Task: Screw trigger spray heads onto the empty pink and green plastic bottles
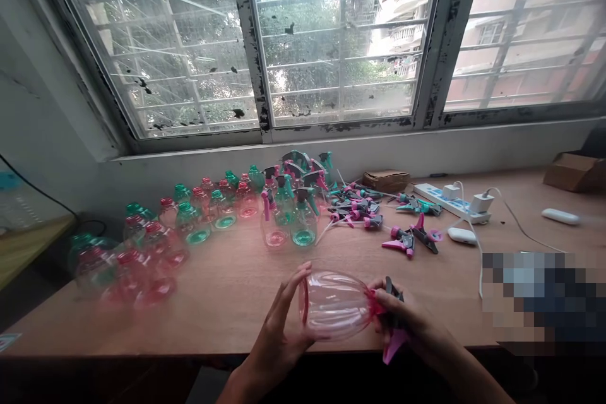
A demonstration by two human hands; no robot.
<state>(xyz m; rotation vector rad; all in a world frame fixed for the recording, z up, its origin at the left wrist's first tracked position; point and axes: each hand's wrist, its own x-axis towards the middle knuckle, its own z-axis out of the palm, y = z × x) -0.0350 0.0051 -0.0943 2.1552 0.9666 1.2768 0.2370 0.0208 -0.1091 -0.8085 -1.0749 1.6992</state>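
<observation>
A clear pink spray bottle (335, 304) lies sideways in the air above the table's front edge, its base to the left and its neck to the right. My left hand (283, 319) cups the base between fingers and thumb. At the neck, my right hand (411, 315) is closed around a grey and pink trigger sprayer head (395, 342), partly hidden by the fingers. Whether the head is fully seated on the neck cannot be seen. Beyond lie two loose trigger sprayers (413, 238).
Open pink and green bottles (188, 218) stand at the left. Bottles with sprayers fitted (303, 221) stand in the middle, beside a pile of loose sprayers (353, 202). Farther right are a power strip (438, 197), a white case (462, 236), and a cardboard box (570, 170).
</observation>
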